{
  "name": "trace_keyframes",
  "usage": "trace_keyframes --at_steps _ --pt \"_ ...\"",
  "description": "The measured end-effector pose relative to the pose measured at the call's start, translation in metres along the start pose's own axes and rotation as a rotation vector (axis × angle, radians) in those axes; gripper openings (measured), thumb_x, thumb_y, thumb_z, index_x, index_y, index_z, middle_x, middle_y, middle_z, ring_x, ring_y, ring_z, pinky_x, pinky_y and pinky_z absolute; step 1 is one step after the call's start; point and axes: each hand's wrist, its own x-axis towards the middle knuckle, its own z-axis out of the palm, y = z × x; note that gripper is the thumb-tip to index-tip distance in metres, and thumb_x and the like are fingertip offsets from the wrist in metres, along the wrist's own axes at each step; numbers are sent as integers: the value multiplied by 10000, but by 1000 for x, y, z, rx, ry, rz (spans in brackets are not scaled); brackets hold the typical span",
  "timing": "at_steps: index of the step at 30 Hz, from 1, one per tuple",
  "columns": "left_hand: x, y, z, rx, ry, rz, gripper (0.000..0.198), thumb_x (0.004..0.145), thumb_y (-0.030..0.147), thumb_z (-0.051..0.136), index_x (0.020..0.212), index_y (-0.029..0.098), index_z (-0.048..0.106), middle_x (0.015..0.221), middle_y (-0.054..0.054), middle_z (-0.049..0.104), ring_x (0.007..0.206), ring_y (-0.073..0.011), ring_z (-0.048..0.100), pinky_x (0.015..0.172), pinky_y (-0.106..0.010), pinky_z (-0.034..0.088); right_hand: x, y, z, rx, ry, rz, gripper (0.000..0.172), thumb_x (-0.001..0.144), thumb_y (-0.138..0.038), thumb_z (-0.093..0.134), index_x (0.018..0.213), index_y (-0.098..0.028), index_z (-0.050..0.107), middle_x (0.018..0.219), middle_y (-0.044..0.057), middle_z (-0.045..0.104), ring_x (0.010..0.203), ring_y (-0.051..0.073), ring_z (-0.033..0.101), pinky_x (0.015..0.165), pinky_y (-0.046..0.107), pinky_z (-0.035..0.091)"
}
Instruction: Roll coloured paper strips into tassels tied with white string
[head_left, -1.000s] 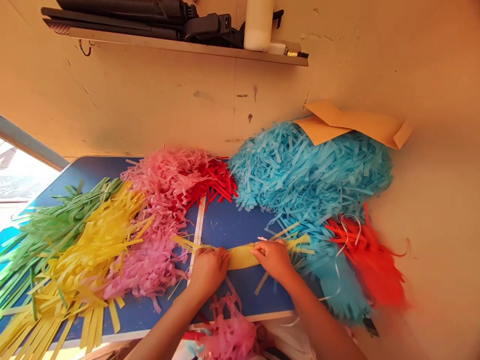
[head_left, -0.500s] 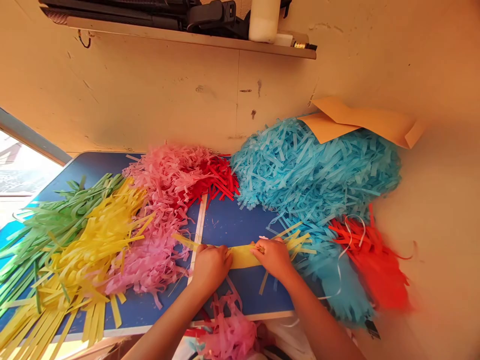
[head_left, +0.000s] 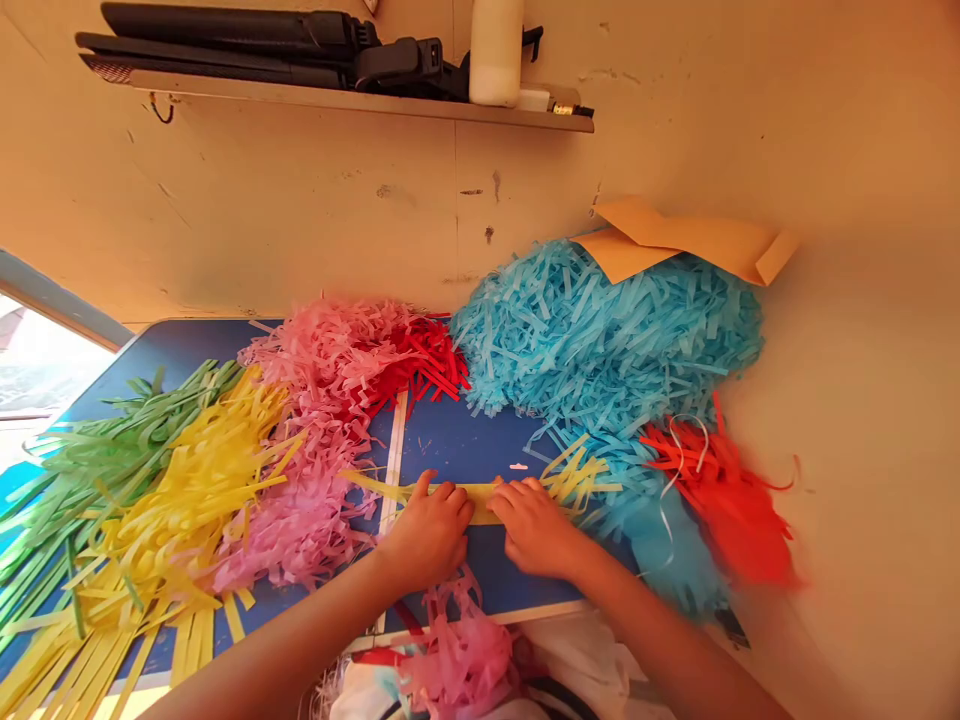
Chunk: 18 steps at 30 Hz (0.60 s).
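Note:
A yellow fringed tissue paper strip point(head_left: 481, 503) lies crosswise over the blue table, its cut ends fanning out to either side. My left hand point(head_left: 431, 530) is closed on its left part, fingers curled and thumb raised. Curled over the right part, my right hand point(head_left: 534, 525) grips the paper close to the fringe. Between both hands a short flat band of yellow shows. The undersides of the fingers are hidden. Just below, a pink tissue bunch point(head_left: 457, 655) rests at my lap. A small pale pink scrap point(head_left: 518, 466) sits above my right hand.
Fringed tissue heaps cover the blue table point(head_left: 495, 580): green point(head_left: 142, 440), yellow point(head_left: 195, 470), pink point(head_left: 322, 350), red point(head_left: 435, 365) and a large blue pile point(head_left: 615, 330). Orange paper point(head_left: 675, 240) tops the blue pile. A wall shelf point(head_left: 360, 98) holds black gear and a white bottle point(head_left: 495, 50).
Both hands have rolled forward over the yellow strip, and its visible middle band has become narrower. My left thumb has lifted. The view has tilted up and shifted right.

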Motion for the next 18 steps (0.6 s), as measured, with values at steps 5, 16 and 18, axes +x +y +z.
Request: trace_keyframes --at_steps 5,16,18 --pt "-1 -1 5 1 54 -109 172 824 100 527 905 189 649 912 -91 668 905 -278 612 1064 -617 242 1 17 0 70 51 130 371 686 -22 487 1012 -174 581 1050 74 647 1026 227 564 906 362 357" --pt "-1 -28 9 -216 134 -221 192 826 173 558 879 244 729 943 -44 747 944 -234 657 1073 -542 308 4 20 -5 64 80 177 119 915 -213 611 836 -211 699 937 25 693 947 196 604 863 359 339" --pt "-1 -29 10 -245 139 -210 164 858 224 577 898 257 732 962 -38 745 956 -236 657 1064 -549 311 3 22 -5 77 99 179 137 919 -195 598 840 -216 708 925 20 701 924 189 607 862 359 335"
